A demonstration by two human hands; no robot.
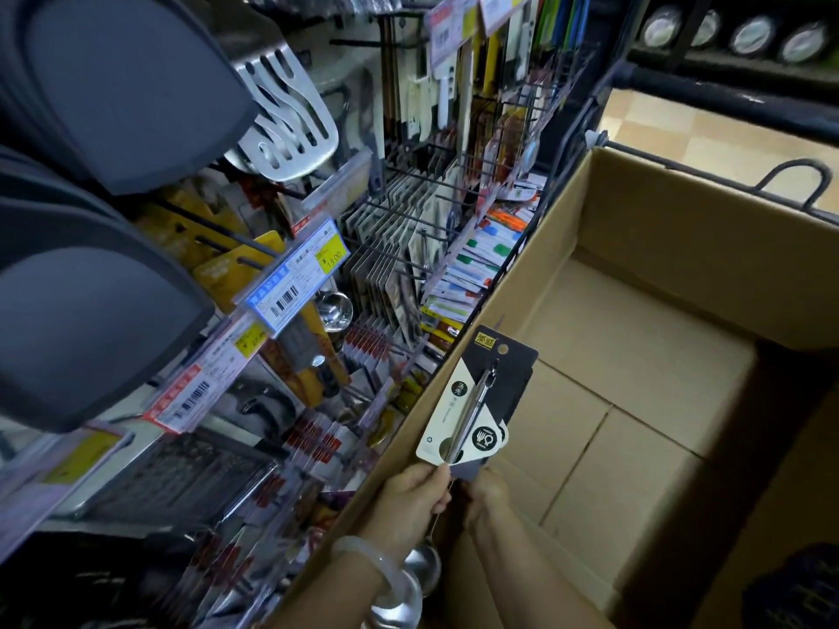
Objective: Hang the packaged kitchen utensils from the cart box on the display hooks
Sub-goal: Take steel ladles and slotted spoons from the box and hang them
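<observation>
Head view, looking down along a store aisle. At 6 o'clock, both hands meeting just over the near rim of the cardboard box (635, 356). Left hand (411, 492) curled round the lower edge of a packaged ladle (476, 401), thumb and fingers pinching its card; pale bangle (377, 565) on that wrist. Right hand (483, 490) just behind and right of the left, touching the underside of the same pack, fingers mostly hidden behind the card, so grip not readable. Card black and cream, tilted toward 1 o'clock, with a punched hang hole (502, 350) near its top; thin steel handle strapped along the card, shiny bowl (422, 567) hanging below the left wrist. A second dark card apparently stacked right behind the first.

Box open, filling the frame from 3 to 5 o'clock, only bare flaps visible on its floor; dark cart rail (726, 179) running along its far edge at 2 o'clock.

From 9 to 12 o'clock, display hooks (408, 211) crowded with carded goods. Slotted steel turner (290, 124) at 11 o'clock, dark grey trays (91, 311) at 9 and 10 o'clock, blue and yellow price tag (295, 283) near the centre, small steel ladle (333, 311) just below it, metal grater (181, 478) at 8 o'clock.
</observation>
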